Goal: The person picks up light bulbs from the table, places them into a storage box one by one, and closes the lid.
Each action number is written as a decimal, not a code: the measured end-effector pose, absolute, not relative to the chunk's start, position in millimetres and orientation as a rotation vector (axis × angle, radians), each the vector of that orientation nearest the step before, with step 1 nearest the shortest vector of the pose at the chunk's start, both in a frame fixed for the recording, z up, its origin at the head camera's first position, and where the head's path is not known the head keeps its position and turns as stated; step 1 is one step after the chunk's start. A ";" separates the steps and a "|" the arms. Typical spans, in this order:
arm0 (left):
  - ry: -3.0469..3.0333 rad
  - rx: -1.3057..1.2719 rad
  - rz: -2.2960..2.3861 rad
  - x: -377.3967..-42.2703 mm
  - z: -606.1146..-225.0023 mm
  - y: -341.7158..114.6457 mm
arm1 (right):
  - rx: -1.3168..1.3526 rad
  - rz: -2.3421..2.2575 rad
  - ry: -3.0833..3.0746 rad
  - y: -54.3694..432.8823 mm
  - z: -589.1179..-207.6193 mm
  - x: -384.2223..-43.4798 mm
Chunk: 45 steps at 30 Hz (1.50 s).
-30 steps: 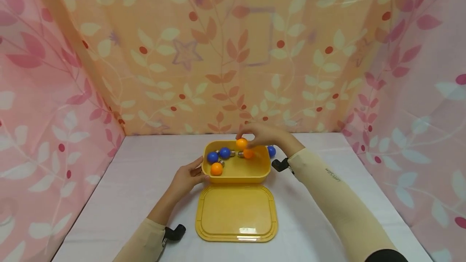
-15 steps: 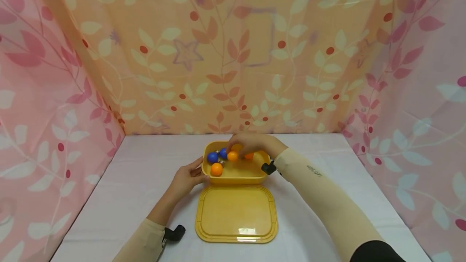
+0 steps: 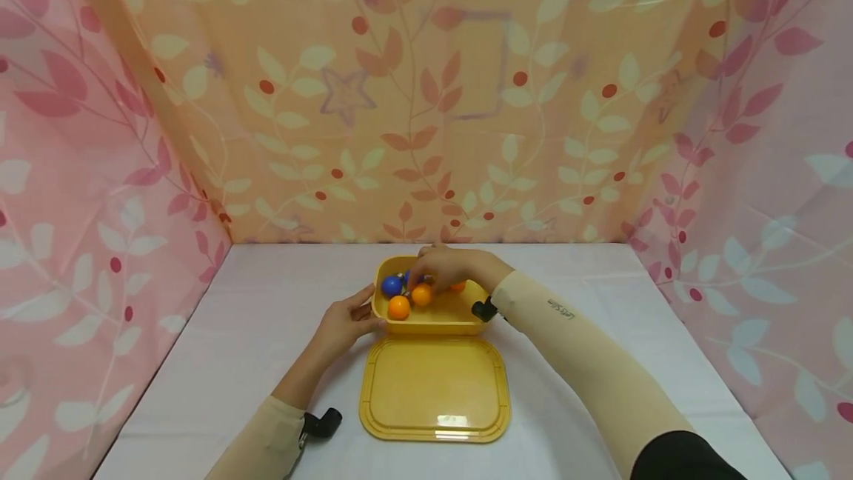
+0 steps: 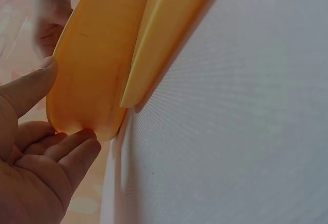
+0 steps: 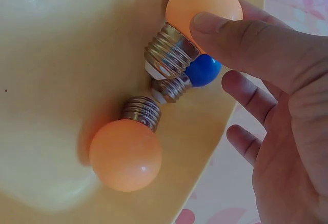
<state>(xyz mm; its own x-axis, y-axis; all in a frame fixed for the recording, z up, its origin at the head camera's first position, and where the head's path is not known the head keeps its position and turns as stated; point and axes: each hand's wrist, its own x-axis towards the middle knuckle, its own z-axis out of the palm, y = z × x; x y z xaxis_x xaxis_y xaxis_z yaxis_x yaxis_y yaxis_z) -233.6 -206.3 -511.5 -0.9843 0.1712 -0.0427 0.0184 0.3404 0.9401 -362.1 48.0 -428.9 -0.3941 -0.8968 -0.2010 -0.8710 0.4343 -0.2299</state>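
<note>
My right hand [image 3: 443,267] is inside a yellow box, pinching an orange light bulb [image 5: 218,1] between thumb and fingers, its metal screw base pointing out from the grip. In the head view, a second orange bulb [image 3: 398,307] lies at the near left of the box, beside a blue bulb [image 3: 391,286]. Part of another blue bulb shows behind the right fingers, and another orange bulb [image 3: 458,286] peeks out below that hand. My left hand [image 3: 343,324] holds the left end of the yellow box [image 3: 433,328], thumb at its rim and fingertips against its outer wall [image 4: 92,65].
In front of the box a yellow lid [image 3: 435,387] lies flat on the white tablecloth [image 3: 266,302]. Patterned curtains [image 3: 413,95] stand behind and at both sides. A black wrist camera [image 3: 323,423] sticks out from the left sleeve.
My right hand has brought the orange bulb from above the box's back rim down and leftward, close to the other bulbs inside. The left hand stays at the box's left end.
</note>
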 end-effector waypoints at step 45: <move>2.407 0.142 1.783 -231.8 -512.2 -205.2 | -0.537 -1.261 3.101 198.5 -459.3 -322.8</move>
<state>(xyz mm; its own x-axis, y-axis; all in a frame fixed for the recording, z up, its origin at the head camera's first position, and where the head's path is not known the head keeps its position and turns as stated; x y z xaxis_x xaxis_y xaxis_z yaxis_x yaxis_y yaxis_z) -231.8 -205.2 -512.2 -0.9854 0.1602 -0.0583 -0.0091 0.2919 0.9564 -322.8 198.5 -459.3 -0.9199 -0.1936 0.3411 -0.3767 0.6781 -0.6311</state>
